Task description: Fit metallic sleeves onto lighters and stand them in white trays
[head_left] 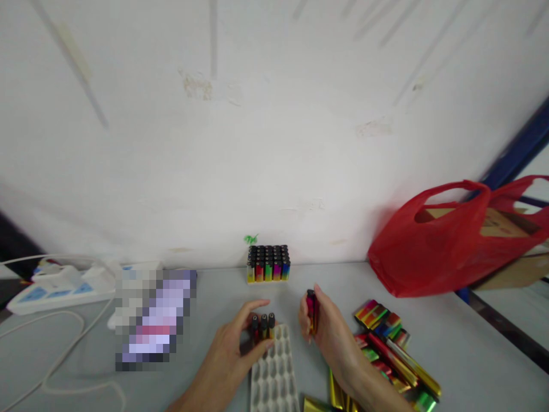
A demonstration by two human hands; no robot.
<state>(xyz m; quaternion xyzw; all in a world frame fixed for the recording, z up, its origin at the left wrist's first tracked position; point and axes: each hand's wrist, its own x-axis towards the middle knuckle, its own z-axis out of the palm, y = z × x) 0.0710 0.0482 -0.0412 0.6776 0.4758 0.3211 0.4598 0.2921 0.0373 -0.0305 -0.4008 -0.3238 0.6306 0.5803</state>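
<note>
Right hand point(329, 323) grasping upright lighter point(310, 303), left hand point(231, 346) curved around 3 lighters point(263, 326), grip unclear

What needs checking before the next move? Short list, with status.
1. Right hand gripping at least one lighter: ok.
2. Three lighters at the tray's far end upright: ok.
3. Their bases seated in pockets: cannot tell, left hand hides them.
4. Lighter block by the wall apart from both hands: ok.
5. Right forearm not touching the shiny pile: cannot tell, it overlaps in view.
</note>
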